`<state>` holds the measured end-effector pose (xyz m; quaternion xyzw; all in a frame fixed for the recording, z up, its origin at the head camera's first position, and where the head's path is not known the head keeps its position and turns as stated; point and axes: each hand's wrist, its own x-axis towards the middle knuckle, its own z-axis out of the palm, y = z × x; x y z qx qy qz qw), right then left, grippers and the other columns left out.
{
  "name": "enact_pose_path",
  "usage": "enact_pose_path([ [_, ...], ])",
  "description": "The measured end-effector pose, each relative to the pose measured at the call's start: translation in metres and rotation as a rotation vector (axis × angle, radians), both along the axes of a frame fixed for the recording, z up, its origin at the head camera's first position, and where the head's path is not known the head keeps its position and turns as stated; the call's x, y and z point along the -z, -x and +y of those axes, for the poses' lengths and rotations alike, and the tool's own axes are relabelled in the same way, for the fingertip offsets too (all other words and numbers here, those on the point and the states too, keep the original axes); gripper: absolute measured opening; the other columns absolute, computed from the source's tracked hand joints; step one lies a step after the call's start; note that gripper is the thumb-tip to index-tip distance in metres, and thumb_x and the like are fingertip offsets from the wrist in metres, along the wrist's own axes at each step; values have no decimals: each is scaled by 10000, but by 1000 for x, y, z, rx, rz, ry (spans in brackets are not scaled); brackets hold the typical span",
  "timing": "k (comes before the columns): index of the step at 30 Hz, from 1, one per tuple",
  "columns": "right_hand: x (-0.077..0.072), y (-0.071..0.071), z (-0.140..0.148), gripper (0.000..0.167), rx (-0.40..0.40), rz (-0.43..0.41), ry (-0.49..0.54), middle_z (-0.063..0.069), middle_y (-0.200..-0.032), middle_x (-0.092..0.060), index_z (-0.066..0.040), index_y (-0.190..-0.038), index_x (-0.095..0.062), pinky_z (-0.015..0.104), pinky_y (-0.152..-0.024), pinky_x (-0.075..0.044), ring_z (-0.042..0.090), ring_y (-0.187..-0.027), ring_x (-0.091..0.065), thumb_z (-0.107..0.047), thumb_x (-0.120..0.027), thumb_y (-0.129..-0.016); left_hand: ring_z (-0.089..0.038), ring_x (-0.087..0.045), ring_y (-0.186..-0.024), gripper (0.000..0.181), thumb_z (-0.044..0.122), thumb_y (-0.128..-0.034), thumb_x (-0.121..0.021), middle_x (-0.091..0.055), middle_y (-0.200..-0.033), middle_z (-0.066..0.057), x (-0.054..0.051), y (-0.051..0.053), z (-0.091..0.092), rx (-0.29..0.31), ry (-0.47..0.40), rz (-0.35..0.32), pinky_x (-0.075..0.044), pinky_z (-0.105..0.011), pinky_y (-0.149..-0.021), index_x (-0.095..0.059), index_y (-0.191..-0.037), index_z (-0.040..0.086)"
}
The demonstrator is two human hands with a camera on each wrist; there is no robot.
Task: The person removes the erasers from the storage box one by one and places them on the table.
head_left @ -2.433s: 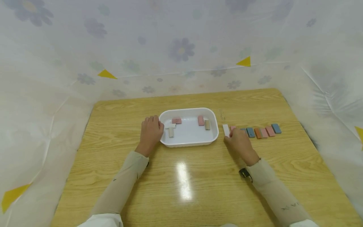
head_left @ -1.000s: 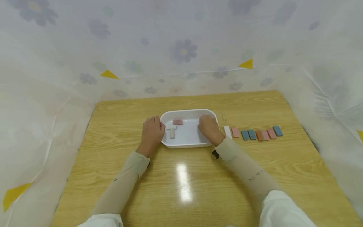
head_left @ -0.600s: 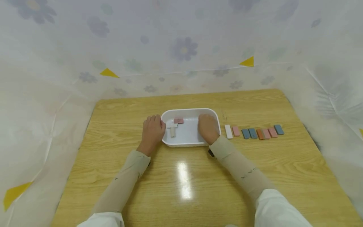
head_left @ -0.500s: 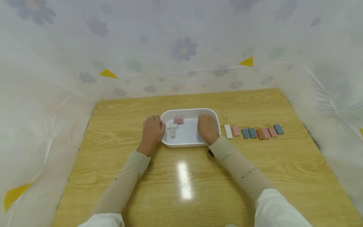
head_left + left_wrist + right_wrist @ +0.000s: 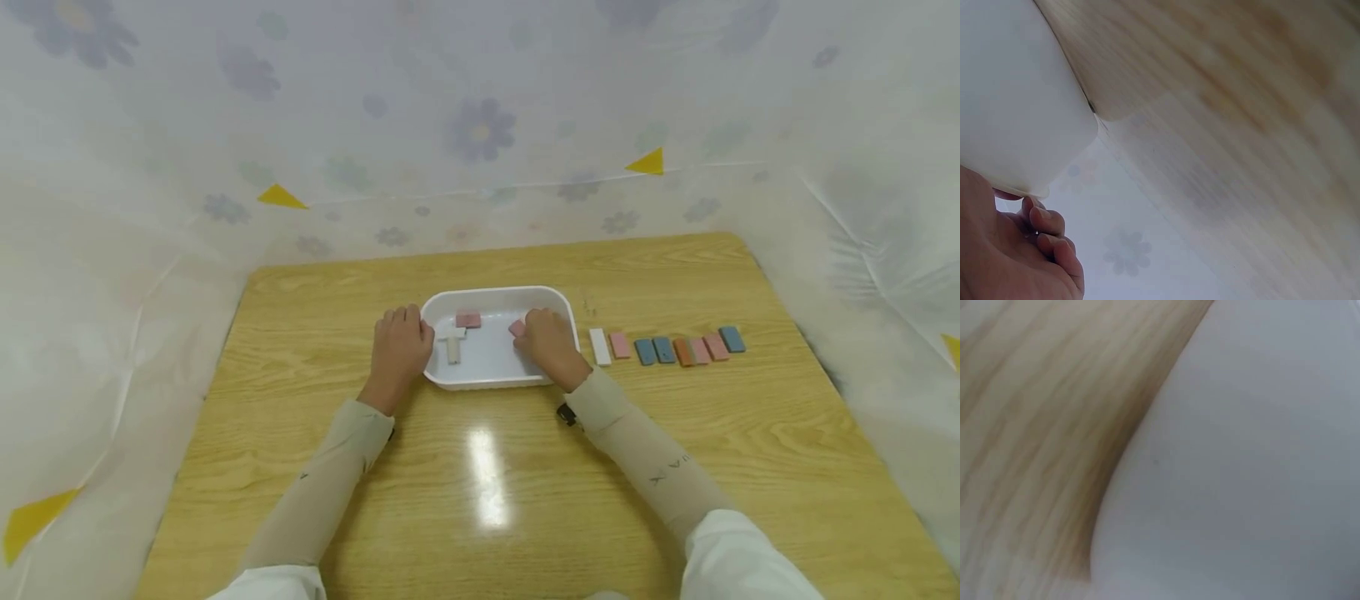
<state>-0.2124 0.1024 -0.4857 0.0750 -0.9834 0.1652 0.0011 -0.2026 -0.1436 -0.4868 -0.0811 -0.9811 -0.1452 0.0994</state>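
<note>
A white tray [image 5: 497, 382] stands on the wooden table. The left hand [image 5: 401, 350] grips its left rim; in the left wrist view the fingers of that hand [image 5: 1029, 250] curl at the edge of the tray [image 5: 1016, 94]. Inside the tray's right part, the right hand [image 5: 551, 343] pinches a pink block [image 5: 517, 328]. Toward the tray's left lie another pink block [image 5: 468, 320], a white piece [image 5: 457, 332] and a beige block [image 5: 453, 350]. The right wrist view shows only the tray's outer wall [image 5: 1222, 462] and wood, with the hand out of sight.
Right of the tray runs a row of blocks: a white one [image 5: 600, 347], a pink one [image 5: 619, 345], blue ones [image 5: 646, 352], an orange one [image 5: 682, 352] and more. Flowered white sheeting [image 5: 420, 150] surrounds the table [image 5: 337, 492].
The right hand came from the block row into the tray's right part. Its fingers have since lifted into clearer view, with a pink block showing at the fingertips. The left hand keeps its place.
</note>
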Motion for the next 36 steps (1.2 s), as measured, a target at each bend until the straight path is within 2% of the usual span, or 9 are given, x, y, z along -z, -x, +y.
enact_pose_path([
  [4,-6,-3,2,413,4,-24,85,83,-570,-480,-69,-564,-472,331,-488,-377,216,-516,-458,-303,-581,-888,-260,-415,-756,197,226,-916,-463,-475,-798,-85,0,0,0,-1,-2,-5,-341,-373,-678,-491,-921,31],
  [7,-18,-8,4,407,-6,-27,143,69,-560,-483,-42,-582,-529,306,-466,-360,187,-496,-438,-303,-569,-892,-256,-409,-762,200,231,-918,-459,-471,-804,-80,0,0,0,-5,1,-14,-339,-370,-685,-492,-930,35],
  [13,-51,-17,12,273,15,-57,213,82,-688,-571,12,-784,-634,290,-509,-400,183,-572,-499,-256,-639,-837,-259,-414,-760,209,241,-918,-459,-476,-802,-82,2,1,0,-12,15,-19,-344,-373,-684,-498,-923,35],
  [17,-65,-20,18,260,37,-87,224,95,-747,-582,15,-867,-633,289,-535,-412,194,-612,-519,-240,-653,-822,-263,-414,-763,210,241,-918,-455,-475,-802,-85,3,2,0,-13,12,-23,-342,-376,-684,-495,-923,35],
  [22,-73,-24,29,254,46,-79,241,97,-754,-588,14,-877,-620,304,-566,-426,206,-633,-531,-232,-636,-814,-266,-414,-770,214,238,-920,-449,-478,-813,-89,2,1,0,-14,5,-31,-341,-379,-690,-496,-935,30],
  [25,-76,-27,40,257,38,-51,270,96,-703,-569,9,-855,-607,314,-538,-413,203,-582,-505,-247,-616,-839,-270,-422,-779,218,236,-920,-449,-486,-822,-96,1,1,0,-10,1,-32,-348,-387,-698,-499,-940,25],
  [31,-84,-26,74,269,45,4,292,106,-695,-570,13,-874,-610,324,-536,-410,195,-539,-478,-255,-589,-863,-267,-421,-760,188,223,-917,-459,-479,-798,-91,0,0,-1,-12,3,-25,-345,-387,-690,-487,-904,37],
  [36,-80,-21,116,276,101,-45,265,115,-713,-585,13,-918,-619,336,-551,-410,195,-543,-479,-254,-576,-865,-269,-421,-752,184,219,-915,-462,-478,-791,-92,-1,-1,0,-5,-3,-13,-343,-386,-679,-484,-896,37],
])
